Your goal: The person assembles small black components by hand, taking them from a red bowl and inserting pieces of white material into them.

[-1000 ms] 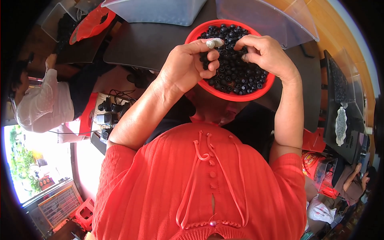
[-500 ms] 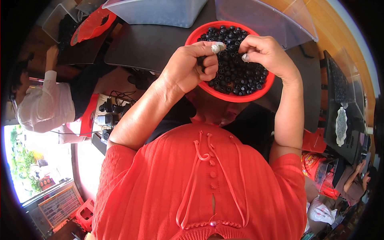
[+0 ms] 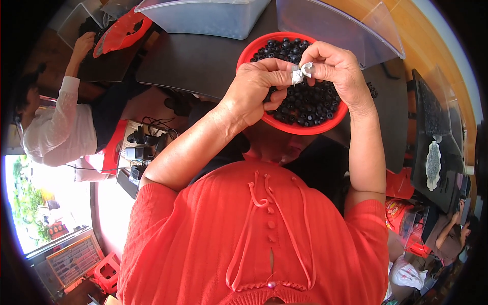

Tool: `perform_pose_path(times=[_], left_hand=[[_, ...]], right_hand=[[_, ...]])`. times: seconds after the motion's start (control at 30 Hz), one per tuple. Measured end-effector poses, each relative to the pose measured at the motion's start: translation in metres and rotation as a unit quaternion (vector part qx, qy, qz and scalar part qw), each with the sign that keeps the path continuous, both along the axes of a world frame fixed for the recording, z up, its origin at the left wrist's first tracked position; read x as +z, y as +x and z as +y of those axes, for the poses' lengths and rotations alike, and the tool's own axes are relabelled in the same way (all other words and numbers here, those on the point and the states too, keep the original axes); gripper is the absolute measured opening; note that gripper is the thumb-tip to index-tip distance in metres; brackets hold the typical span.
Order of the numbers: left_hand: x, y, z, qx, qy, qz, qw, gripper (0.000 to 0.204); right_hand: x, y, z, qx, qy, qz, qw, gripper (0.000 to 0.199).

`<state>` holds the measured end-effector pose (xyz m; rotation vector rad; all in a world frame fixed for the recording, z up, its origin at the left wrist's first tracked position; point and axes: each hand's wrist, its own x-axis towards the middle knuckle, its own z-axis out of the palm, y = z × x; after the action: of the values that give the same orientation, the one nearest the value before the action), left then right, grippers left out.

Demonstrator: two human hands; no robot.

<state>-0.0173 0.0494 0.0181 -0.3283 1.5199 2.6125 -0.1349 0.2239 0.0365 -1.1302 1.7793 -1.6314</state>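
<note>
1. The left hand (image 3: 256,91) is closed in a pinch, thumb and forefinger holding a small white piece (image 3: 297,76).
2. The right hand (image 3: 338,68) is also pinched shut, its fingertips on a second small white piece (image 3: 307,68) that touches the first.
3. Both pieces sit between the two hands, directly above a red bowl (image 3: 284,124).
4. The bowl is filled with small black parts (image 3: 305,104); it lies at 12 o'clock from the person's red sweater (image 3: 254,239).
5. The bowl rests on a dark worktop (image 3: 193,61).
6. A clear plastic tub (image 3: 203,18) stands at 11 o'clock from the bowl, well apart.
7. At 9 o'clock, another person in a white sleeve (image 3: 56,127) reaches toward a red tray (image 3: 119,33).
8. Chargers and cables (image 3: 142,147) lie at 8 o'clock from the bowl.
</note>
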Motion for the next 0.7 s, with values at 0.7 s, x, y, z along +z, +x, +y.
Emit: perform_pose_path(times=[0.7], left_hand=[[-0.007,-0.001,-0.011,-0.008,0.074,0.003,0.997,0.015]], right_hand=[[-0.014,0.010,-0.015,-0.034,-0.033,0.281,0.959,0.023]])
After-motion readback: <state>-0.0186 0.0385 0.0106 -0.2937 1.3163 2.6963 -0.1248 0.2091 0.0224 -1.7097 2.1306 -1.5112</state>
